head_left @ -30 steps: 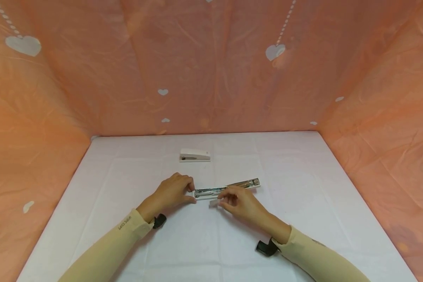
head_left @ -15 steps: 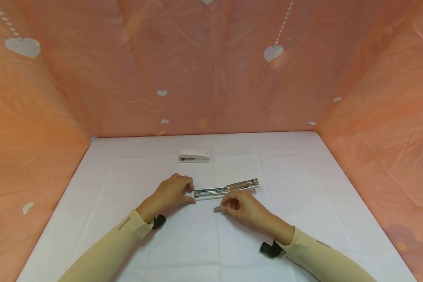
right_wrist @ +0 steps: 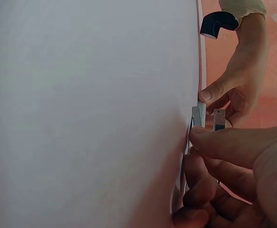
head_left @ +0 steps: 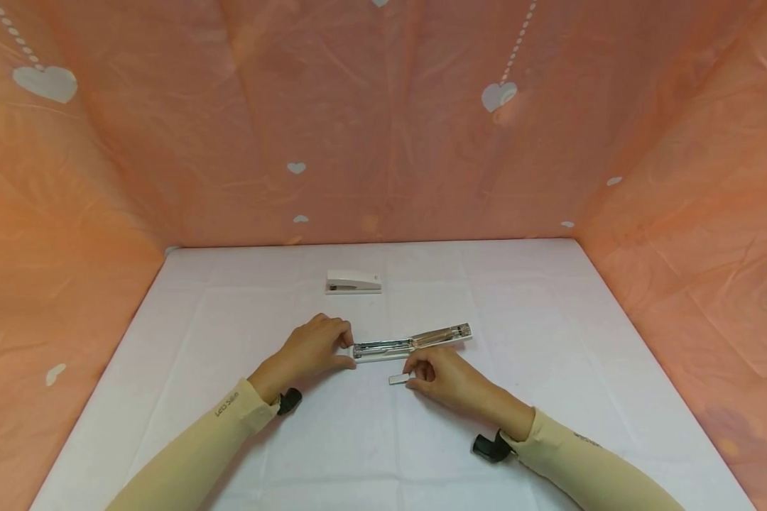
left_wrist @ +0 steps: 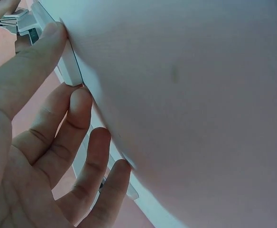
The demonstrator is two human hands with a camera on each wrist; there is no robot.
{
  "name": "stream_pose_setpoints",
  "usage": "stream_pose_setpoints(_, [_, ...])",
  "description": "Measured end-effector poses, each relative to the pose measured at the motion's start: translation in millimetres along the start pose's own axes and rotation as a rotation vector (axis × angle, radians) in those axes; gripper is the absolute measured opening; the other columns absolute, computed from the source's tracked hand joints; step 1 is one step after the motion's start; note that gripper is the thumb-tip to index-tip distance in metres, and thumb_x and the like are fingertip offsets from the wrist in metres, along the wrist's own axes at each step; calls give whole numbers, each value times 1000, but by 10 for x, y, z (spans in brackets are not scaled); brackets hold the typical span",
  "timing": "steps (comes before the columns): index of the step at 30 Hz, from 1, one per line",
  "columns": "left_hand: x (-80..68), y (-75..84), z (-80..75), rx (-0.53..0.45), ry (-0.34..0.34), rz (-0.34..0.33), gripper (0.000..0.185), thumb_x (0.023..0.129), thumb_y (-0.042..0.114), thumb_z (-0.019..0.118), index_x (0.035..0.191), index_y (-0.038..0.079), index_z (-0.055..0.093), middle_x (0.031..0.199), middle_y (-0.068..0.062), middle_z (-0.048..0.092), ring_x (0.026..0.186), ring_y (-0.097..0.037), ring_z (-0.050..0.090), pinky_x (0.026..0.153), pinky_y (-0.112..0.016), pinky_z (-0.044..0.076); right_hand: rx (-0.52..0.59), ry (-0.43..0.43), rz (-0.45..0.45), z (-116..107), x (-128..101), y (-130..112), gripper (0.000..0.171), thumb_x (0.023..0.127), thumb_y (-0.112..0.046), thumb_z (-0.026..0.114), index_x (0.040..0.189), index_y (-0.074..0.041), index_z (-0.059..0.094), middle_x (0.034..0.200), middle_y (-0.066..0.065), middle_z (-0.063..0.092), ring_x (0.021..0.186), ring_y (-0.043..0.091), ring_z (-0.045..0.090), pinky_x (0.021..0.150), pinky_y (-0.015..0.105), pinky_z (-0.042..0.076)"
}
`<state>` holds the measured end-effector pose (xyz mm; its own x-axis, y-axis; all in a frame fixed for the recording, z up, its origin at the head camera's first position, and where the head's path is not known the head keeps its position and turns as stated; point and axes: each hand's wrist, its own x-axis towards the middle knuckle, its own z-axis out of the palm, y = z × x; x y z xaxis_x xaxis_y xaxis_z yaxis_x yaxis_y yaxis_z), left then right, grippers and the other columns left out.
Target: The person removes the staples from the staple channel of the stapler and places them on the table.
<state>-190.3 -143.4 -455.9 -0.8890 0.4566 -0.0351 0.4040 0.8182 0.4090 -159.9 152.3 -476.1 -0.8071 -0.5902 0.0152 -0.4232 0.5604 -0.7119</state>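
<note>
An opened stapler (head_left: 412,343) lies flat on the white table (head_left: 550,319), its metal staple channel facing up. My left hand (head_left: 313,348) pinches its left end between thumb and fingers; the left wrist view shows the fingertips (left_wrist: 81,102) against the stapler's white edge (left_wrist: 72,66). My right hand (head_left: 437,375) is just in front of the stapler and pinches a short silver strip of staples (head_left: 398,380) low over the table. The right wrist view shows the strip (right_wrist: 196,116) beside my thumb (right_wrist: 233,142), with the left hand (right_wrist: 238,80) beyond.
A second, closed white stapler (head_left: 353,282) stands at the back middle of the table. Orange sheeting with white hearts (head_left: 383,128) walls in the back and both sides. Black wrist-camera mounts sit at both wrists.
My right hand has drawn back from over the stapler's channel toward me, with the staple strip pinched in its fingers. The left hand and both staplers have stayed put.
</note>
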Motion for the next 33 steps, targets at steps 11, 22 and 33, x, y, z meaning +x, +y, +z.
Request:
stream_pose_setpoints(11, [-7,0,-8,6,5,5,33,82,35,95,93,21,68,93,10,69,107,-21,60,82,-44,53,-1,-2,-8,-5,-10,-12,12,93,-6,82,103,-10,76,76,-10,58,68,2,50,63,23,47])
stream_pose_setpoints(22, [-23,-46,4,-45,7,4,29,86,38,92,99,22,72,99,10,68,105,-19,59,87,-44,53,-8,-4,-23,-11,-17,-21,14,94,-9,83,105,-9,75,78,-10,60,69,2,52,64,24,48])
stream_pose_setpoints(33, [-16,-320,-106,-176,72,3,21,98,28,81,112,14,75,110,2,72,112,-23,69,105,-49,52,16,82,-110,-178,124,-199,11,96,-12,82,105,-9,76,86,-9,66,78,4,59,70,26,54])
